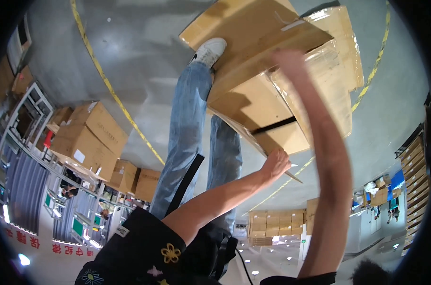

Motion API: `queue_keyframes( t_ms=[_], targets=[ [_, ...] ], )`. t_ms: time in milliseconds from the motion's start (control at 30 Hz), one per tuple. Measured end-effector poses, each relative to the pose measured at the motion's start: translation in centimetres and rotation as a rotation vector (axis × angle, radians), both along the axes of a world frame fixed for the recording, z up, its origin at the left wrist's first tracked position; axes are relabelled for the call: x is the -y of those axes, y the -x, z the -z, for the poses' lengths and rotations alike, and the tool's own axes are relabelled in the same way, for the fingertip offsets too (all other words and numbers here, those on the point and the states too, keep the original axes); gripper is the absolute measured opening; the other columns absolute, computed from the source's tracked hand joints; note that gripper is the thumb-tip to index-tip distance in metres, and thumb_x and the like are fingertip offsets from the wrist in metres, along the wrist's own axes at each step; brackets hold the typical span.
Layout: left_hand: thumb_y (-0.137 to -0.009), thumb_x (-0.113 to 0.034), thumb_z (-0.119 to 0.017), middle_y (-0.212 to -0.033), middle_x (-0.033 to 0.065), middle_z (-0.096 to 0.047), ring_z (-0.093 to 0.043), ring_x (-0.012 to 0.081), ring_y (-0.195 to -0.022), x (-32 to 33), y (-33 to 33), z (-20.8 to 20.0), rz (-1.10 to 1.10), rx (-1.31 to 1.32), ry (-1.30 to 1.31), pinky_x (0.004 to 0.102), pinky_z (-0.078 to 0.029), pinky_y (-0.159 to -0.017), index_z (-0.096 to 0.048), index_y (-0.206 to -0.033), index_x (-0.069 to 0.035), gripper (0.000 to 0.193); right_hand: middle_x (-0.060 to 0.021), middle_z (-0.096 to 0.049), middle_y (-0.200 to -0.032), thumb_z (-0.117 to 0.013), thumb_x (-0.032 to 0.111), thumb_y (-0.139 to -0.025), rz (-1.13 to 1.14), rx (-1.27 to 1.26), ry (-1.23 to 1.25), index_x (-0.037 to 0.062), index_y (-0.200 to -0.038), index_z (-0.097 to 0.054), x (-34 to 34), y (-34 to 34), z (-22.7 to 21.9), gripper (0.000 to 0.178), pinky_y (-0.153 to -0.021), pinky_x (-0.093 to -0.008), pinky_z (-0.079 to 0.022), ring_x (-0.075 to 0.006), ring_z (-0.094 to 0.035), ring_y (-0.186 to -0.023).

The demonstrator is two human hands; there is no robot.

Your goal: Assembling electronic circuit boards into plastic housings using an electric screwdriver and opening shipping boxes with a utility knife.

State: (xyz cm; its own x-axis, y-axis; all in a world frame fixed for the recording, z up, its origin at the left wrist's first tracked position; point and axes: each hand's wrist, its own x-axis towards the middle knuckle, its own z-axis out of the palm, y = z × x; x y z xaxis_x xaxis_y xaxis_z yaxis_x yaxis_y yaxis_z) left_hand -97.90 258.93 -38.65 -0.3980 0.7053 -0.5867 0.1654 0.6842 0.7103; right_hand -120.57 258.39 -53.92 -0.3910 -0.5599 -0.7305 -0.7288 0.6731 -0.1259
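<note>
An open cardboard box (253, 102) lies on the grey floor in front of my legs, its flaps folded out. My left hand (276, 163) is closed around the edge of the box's near flap. My right hand (290, 61) is over the far side of the box, near an upright panel edge. It is smeared by motion, so its fingers cannot be made out. A black strip (274, 125) crosses the cardboard between the two hands. A white shoe (210, 51) stands at the box's left side, against a spread flap (239, 23).
More flattened cardboard with shiny clear tape (341, 45) lies at the box's right. Yellow floor lines (101, 71) run on both sides. Stacked cartons (89, 137) stand beside metal racks at left; further cartons (276, 223) and wooden slats (412, 185) show toward the right.
</note>
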Motion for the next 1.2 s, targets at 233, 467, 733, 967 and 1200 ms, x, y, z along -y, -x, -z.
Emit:
queue_keyframes(
  t_ms=[233,467,733,967,1200],
  targets=[
    [-0.073,-0.027,-0.062,-0.086,0.0078,-0.058,-0.053,0.0243,-0.088,6.5,-7.6,-2.1,-0.038,0.016,0.074,0.0380,-0.040,-0.073,-0.061,-0.086,-0.004,0.027,-0.0190,-0.062,-0.094,-0.061,0.029,-0.083,0.838,0.033,0.431,0.0076,-0.109,-0.046,-10.3,-2.8,-3.2,0.037,-0.075,-0.0469,-0.048,-0.0380,-0.059,-0.091],
    [-0.078,-0.042,-0.060,-0.097,0.0180,-0.061,-0.056,0.0321,-0.095,6.0,-5.1,-2.0,-0.144,0.566,-0.067,0.0428,-0.045,-0.080,-0.058,-0.094,0.001,0.045,-0.0112,-0.062,-0.103,-0.060,0.048,-0.082,1.676,0.084,-0.046,0.0083,-0.114,-0.051,-15.8,-28.0,3.3,0.051,-0.080,-0.0342,-0.046,-0.0252,-0.059,-0.094],
    [-0.076,-0.021,-0.067,-0.117,0.0245,-0.046,-0.048,0.0370,-0.107,12.0,-9.7,0.4,-0.496,0.525,0.050,0.0416,-0.040,-0.091,-0.037,-0.122,0.004,0.060,0.0002,-0.050,-0.072,-0.056,0.033,-0.090,2.634,-0.236,0.400,0.0010,-0.088,-0.058,-6.1,-29.5,-4.0,0.032,-0.056,-0.0285,-0.036,-0.0100,-0.039,-0.063],
    [-0.064,-0.008,-0.075,-0.138,0.0257,-0.025,-0.032,0.0438,-0.122,5.9,-2.3,-0.5,-0.535,-0.158,0.243,0.0490,-0.036,-0.097,-0.015,-0.139,0.002,0.096,-0.0057,-0.058,-0.087,-0.051,0.033,-0.093,2.371,0.055,0.931,-0.0022,-0.109,-0.056,-3.2,-27.4,-15.9,0.039,-0.065,-0.0271,-0.046,-0.0107,-0.052,-0.074],
    [-0.065,0.000,-0.070,-0.141,0.0264,-0.018,-0.027,0.0437,-0.126,7.7,-1.0,-1.8,-0.442,-0.095,0.218,0.0479,-0.030,-0.104,-0.009,-0.140,0.003,0.097,-0.0139,-0.060,-0.100,-0.048,0.038,-0.092,3.498,0.667,0.958,-0.0004,-0.106,-0.050,-8.0,-33.6,-0.3,0.041,-0.080,-0.0442,-0.052,-0.0279,-0.059,-0.094]
  ],
)
